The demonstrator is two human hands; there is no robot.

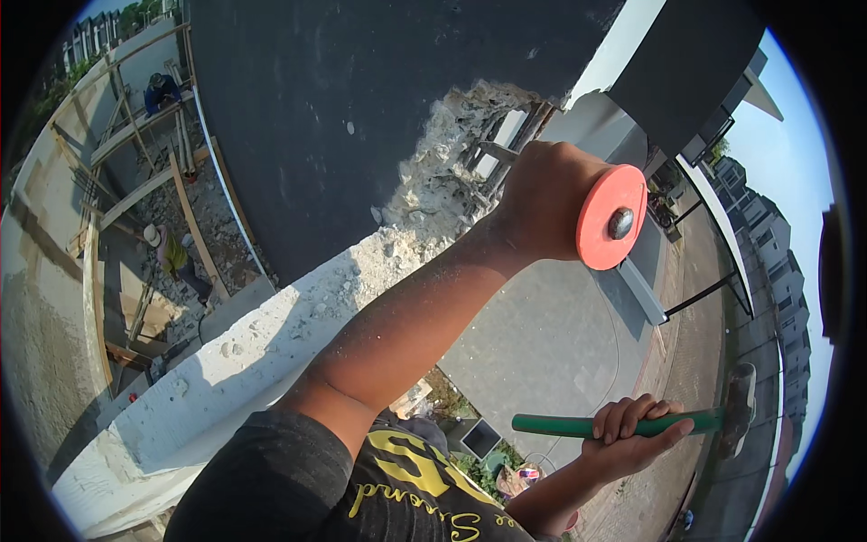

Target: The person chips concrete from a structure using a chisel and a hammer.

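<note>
My left hand [555, 196] is closed around a cold chisel with a round red hand guard [596, 217]; the chisel's metal struck end [621, 223] shows at the guard's middle. Its steel tip [499, 152] points at a ragged, broken-out edge of concrete [440, 162], beside exposed bars; whether it touches is not plain. Lower right, my right hand [637, 433] grips the green handle [555, 425] of a sledge hammer, whose steel head [738, 410] is held well apart from the chisel.
A dark painted wall [339, 122] rises beyond a white concrete ledge [271, 332] strewn with rubble. Far below at left, two people [173, 257] are among timber planks [139, 196] and debris. Paved ground [548, 332] lies far below at right, with a metal post [642, 291] nearby.
</note>
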